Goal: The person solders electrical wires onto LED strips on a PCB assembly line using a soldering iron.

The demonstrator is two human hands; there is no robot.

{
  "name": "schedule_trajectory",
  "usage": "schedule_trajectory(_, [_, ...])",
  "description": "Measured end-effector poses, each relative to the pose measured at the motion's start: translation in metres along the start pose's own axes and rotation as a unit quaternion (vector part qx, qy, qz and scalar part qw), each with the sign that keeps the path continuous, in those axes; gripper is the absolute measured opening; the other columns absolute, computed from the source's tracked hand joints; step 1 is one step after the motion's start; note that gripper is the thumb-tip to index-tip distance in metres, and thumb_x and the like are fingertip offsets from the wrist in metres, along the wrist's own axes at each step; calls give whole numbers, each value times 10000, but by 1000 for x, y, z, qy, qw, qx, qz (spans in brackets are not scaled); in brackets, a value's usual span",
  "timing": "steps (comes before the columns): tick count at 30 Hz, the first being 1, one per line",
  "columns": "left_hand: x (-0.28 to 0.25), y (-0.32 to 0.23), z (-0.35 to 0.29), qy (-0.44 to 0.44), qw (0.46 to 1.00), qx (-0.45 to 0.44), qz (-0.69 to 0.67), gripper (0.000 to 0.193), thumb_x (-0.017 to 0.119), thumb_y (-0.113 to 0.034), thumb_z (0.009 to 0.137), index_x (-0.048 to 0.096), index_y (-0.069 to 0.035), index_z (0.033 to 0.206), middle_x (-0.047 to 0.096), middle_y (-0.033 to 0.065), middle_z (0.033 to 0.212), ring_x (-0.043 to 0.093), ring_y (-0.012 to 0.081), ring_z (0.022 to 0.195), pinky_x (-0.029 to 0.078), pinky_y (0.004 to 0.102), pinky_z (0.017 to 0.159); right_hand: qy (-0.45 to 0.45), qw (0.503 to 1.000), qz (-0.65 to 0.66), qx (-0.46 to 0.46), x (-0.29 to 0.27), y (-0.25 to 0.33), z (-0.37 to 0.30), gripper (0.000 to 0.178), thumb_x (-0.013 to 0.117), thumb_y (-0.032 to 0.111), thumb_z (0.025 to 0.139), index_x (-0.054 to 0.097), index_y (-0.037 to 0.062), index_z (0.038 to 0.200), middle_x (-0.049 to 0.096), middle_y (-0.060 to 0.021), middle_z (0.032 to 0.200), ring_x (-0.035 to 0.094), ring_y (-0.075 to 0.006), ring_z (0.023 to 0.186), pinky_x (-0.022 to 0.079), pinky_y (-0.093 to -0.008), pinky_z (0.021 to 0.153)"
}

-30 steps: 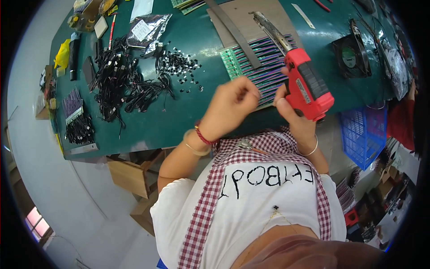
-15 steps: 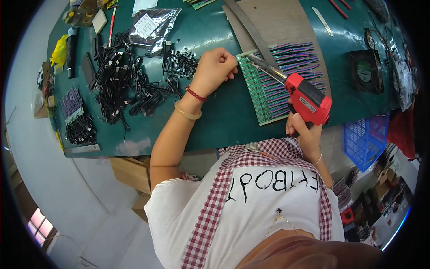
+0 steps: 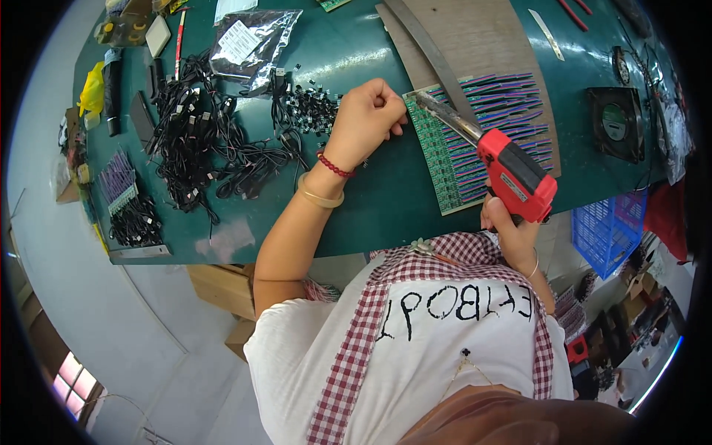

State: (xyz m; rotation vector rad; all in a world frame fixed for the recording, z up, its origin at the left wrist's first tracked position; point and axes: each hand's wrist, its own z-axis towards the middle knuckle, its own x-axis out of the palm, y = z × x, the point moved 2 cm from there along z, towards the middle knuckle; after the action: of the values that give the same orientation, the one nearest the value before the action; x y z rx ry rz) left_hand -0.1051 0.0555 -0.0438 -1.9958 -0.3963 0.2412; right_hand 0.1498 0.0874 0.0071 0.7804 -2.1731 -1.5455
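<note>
My right hand (image 3: 512,228) is wrapped round the handle of a red and black soldering gun (image 3: 515,178). Its metal barrel points up and left, with the tip over the top left corner of a green circuit board panel (image 3: 437,159). Thin purple, green and dark wires fan out rightward from the panel in rows. Just left of that corner, my left hand (image 3: 371,115) is closed, thumb against curled fingers. Whatever it may pinch is hidden or too small to make out. A pile of small metal-and-black connectors (image 3: 311,107) lies left of this hand.
Under the panel is a brown board (image 3: 486,37), with a long metal strip (image 3: 430,55) across it. Black cables (image 3: 185,144) heap at left, below a silvery bag (image 3: 256,48). A finished-looking wired strip (image 3: 122,196) lies far left. At right are a black fan (image 3: 615,122) and blue basket (image 3: 608,230).
The whole view has shifted slightly, moving most things a little rightward in the picture. Both hands and the soldering gun keep nearly the same places relative to the panel.
</note>
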Motion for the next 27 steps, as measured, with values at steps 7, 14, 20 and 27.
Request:
schedule_trajectory(7, [0,-1,0,0,1000,-11,9,78,531,-81,833,516,-31,776,599,43,673,551,71,539,405,176,465,8,1000,-30,5,-1,-3,-1,162,552,83,861,491,-27,963,472,-36,629,460,-104,524,395,-247,495])
schedule_trajectory(14, [-1,-2,0,-1,1000,-10,7,82,541,-77,824,510,-25,768,597,48,669,546,73,533,412,182,473,-16,1000,16,16,0,2,-1,272,565,118,864,479,-33,1074,474,-40,630,450,-103,515,382,-243,489])
schedule_trajectory(20, [0,-2,0,-2,1000,-11,7,79,541,-69,822,507,-25,766,597,49,666,544,75,529,417,185,477,-9,999,30,30,0,2,0,266,569,124,864,476,-28,1061,478,-40,633,451,-98,512,386,-245,484])
schedule_trajectory(27, [1,0,0,-21,1000,4,-14,109,551,-67,796,518,2,718,604,63,631,568,88,520,443,213,461,3,998,53,22,-1,0,-1,223,570,126,863,468,-17,1001,479,-45,628,457,-107,510,387,-250,477])
